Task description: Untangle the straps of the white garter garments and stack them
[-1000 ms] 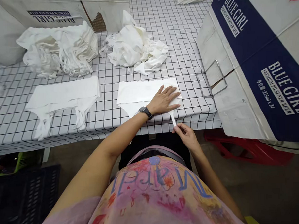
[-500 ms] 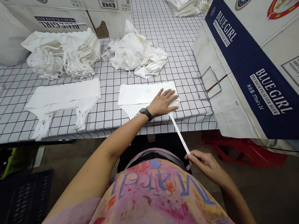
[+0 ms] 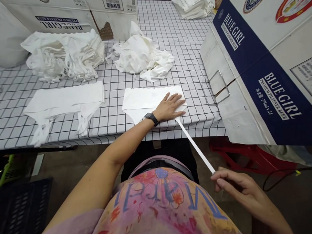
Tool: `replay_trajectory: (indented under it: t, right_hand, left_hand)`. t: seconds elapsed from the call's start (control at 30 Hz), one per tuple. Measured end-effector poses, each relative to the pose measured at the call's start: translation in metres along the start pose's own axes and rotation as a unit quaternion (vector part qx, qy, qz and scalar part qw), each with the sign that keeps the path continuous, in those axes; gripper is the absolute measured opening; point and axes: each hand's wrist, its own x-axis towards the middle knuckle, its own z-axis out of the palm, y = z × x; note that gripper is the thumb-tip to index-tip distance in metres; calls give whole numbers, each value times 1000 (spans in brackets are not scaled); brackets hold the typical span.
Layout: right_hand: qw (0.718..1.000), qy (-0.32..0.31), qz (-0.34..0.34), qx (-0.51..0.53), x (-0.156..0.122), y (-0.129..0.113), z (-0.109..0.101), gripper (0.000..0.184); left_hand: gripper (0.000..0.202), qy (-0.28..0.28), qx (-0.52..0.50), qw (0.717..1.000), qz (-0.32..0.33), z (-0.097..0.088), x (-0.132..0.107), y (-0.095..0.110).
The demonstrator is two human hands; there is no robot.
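A white strappy garment (image 3: 145, 97) lies flat at the front of the checked table. My left hand (image 3: 170, 106) rests on its right part with the fingers spread. From beneath that side a narrow white strap (image 3: 195, 145) runs taut over the table edge toward me. My right hand (image 3: 230, 182) pinches the strap's far end, low and to the right of my body. Left of this piece lies a similar white garment (image 3: 67, 98), spread flat with its straps toward the edge.
Behind are a thick stack of white garments (image 3: 65, 53) and a loose white heap (image 3: 144, 55). Printed cartons (image 3: 254, 74) stand at the right, with a wire frame (image 3: 218, 88) against one. Another white stack (image 3: 192, 5) sits at the back. A red stool (image 3: 251, 157) is below.
My right hand has moved right and toward me, drawing the strap out longer. My left hand stays pressed on the garment.
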Motion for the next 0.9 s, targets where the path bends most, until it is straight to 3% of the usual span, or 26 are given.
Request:
replay_trajectory:
  t: [0.17, 0.3, 0.37, 0.5, 0.6, 0.73, 0.9]
  right_hand:
    - [993, -5, -55, 100, 10, 2, -8, 23]
    - [973, 73, -28, 216, 47, -1, 7, 26]
    - [959, 117, -22, 257, 72, -9, 16, 28]
    - [944, 168, -31, 283, 116, -20, 29, 28]
    - [936, 177, -31, 304, 137, -22, 34, 27]
    - [944, 182, -46, 273, 153, -23, 40, 27]
    - [964, 182, -50, 186, 163, -29, 43, 27]
  left_hand:
    - [72, -9, -4, 1000, -1, -1, -1, 1]
    - [66, -9, -59, 998, -7, -12, 2, 1]
    - [57, 39, -124, 991, -21, -22, 1, 4]
    - [38, 178, -259, 948, -41, -46, -17, 24]
    - [28, 152, -372, 915, -32, -57, -42, 48]
    - [25, 92, -471, 875, -60, -56, -65, 72]
    - [25, 146, -504, 843, -121, -50, -69, 77]
